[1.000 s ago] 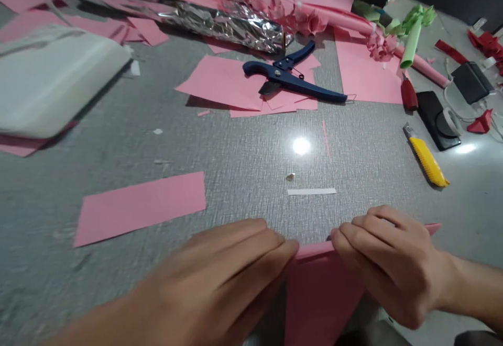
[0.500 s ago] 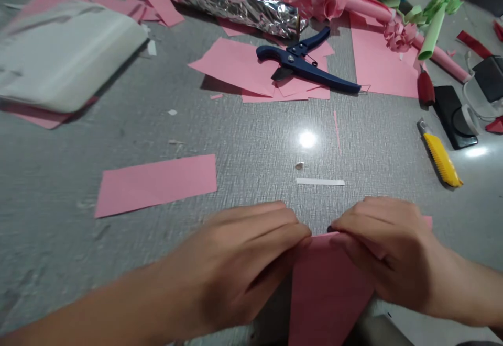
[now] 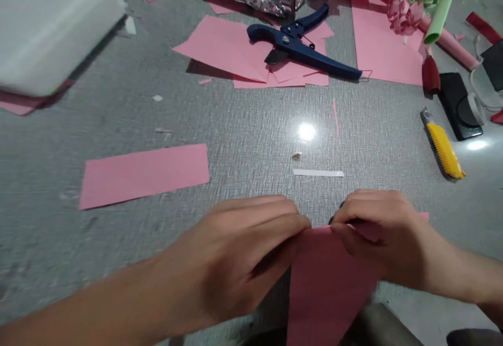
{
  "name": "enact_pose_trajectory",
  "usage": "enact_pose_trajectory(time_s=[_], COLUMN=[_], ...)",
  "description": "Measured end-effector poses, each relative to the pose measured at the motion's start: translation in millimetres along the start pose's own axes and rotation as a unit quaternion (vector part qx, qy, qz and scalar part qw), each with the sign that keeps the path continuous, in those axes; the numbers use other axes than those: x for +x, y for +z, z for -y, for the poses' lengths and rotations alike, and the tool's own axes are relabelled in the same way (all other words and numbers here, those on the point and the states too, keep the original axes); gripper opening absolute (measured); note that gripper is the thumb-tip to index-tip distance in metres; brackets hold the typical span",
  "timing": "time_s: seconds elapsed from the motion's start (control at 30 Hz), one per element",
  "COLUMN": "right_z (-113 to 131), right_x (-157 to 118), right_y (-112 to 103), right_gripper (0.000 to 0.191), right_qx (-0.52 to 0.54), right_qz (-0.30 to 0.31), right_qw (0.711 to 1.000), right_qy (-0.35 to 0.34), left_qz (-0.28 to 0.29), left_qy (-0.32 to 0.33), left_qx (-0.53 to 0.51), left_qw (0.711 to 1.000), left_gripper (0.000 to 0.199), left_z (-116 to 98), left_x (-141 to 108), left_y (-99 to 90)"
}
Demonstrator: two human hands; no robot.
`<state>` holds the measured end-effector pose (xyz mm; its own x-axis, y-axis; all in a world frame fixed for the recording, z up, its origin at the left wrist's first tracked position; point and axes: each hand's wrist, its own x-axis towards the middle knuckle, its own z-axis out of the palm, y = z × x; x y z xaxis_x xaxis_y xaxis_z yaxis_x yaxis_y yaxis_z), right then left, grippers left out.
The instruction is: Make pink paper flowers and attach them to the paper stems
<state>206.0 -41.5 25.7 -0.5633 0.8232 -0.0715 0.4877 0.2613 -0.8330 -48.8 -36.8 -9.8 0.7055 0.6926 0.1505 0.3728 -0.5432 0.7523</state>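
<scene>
Grey textured tabletop (image 3: 243, 126), littered with pink paper scraps, glare spot mid-surface.
Pink paper sheet (image 3: 326, 283) at near edge, plain, matte, overhanging it; left hand (image 3: 236, 262) and right hand (image 3: 377, 231) fingers closed, pinching its top fold. Blue cutter (image 3: 298, 47) far centre; yellow knife (image 3: 444, 147) right edge. No legible writing.

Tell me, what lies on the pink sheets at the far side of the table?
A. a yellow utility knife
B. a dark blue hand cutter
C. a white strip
B: the dark blue hand cutter rests across the pink sheets.
</scene>
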Motion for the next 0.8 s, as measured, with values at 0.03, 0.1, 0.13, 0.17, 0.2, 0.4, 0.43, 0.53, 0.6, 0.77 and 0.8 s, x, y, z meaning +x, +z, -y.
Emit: enact_pose_trajectory(time_s=[0.03,0.1,0.13,0.17,0.2,0.4,0.43,0.53,0.6,0.77,0.8], right_z=[-1.2,-2.7,-2.7,-2.4,-1.8,-2.3,-3.5,-6.7,-7.6,-9.9,-11.6], right_x=[-0.2,-0.8,-1.1,-1.3,-1.5,2.0,3.2,6.0,6.6,5.8,6.4], right_y=[1.3,3.6,4.5,5.2,5.8,4.4,3.2,-1.2,-3.4,-6.3,-7.2], right_gripper=[0.019,0.019,0.019,0.019,0.020,0.024,0.025,0.028,0.029,0.029,0.027], right_qx=[0.002,0.001,-0.003,-0.008,-0.013,-0.043,-0.049,-0.080,-0.101,-0.113,-0.113], right_qz=[-0.004,-0.007,-0.009,-0.009,-0.010,-0.009,-0.005,0.011,0.016,0.021,0.012], right_qw=[1.000,1.000,0.999,0.999,0.999,0.994,0.993,0.990,0.990,0.990,0.990], right_qy=[-0.009,-0.028,-0.036,-0.043,-0.048,-0.097,-0.108,-0.113,-0.101,-0.087,-0.085], left_qz=[0.004,0.010,0.011,0.011,0.010,-0.006,-0.014,-0.030,-0.024,-0.024,-0.024], left_qy=[-0.011,-0.028,-0.032,-0.035,-0.035,-0.025,-0.024,-0.038,-0.060,-0.099,-0.107], left_qx=[-0.010,-0.032,-0.043,-0.052,-0.060,-0.055,-0.048,-0.030,-0.032,-0.021,-0.013], left_qw=[1.000,0.999,0.999,0.998,0.998,0.998,0.998,0.998,0.997,0.995,0.994], left_gripper=[0.028,0.028,0.028,0.028,0.028,0.031,0.031,0.030,0.029,0.033,0.033], left_z=[-1.3,-4.2,-5.6,-6.9,-8.0,-7.6,-6.7,-5.2,-5.9,-7.9,-6.8], left_x=[1.6,5.1,6.9,8.6,9.9,11.4,11.2,11.7,12.5,13.3,13.3], left_y=[-1.3,-3.8,-4.5,-4.8,-4.5,1.0,0.9,-2.8,-7.0,-17.3,-19.6])
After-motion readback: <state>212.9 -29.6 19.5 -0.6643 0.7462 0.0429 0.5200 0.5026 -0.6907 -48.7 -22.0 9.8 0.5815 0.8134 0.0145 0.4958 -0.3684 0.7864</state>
